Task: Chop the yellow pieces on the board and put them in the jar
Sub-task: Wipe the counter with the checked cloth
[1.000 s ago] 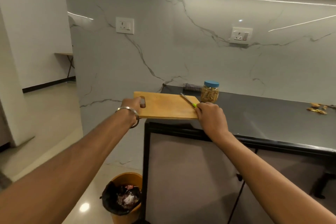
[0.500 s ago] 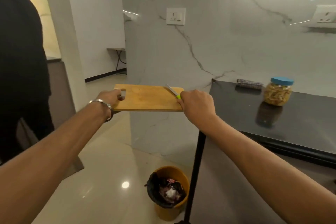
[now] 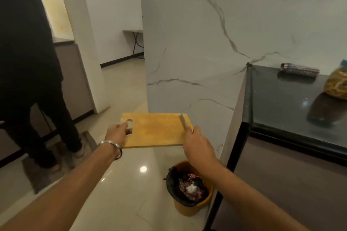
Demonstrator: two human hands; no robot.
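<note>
**Board held in the air beside the counter**

Head view: the left hand (image 3: 118, 131) grips the wooden board (image 3: 155, 130) at its handle hole; the right hand (image 3: 197, 143) clasps the opposite edge together with the knife (image 3: 183, 121). The board hangs level above the floor, near a lined bin (image 3: 189, 187). The jar (image 3: 337, 85) stands on the black counter (image 3: 281, 103), well apart.

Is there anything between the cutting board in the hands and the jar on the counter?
Nothing visible does. The cutting board is held in the air left of the counter; the jar stands at the right edge, with bare counter in between.
</note>
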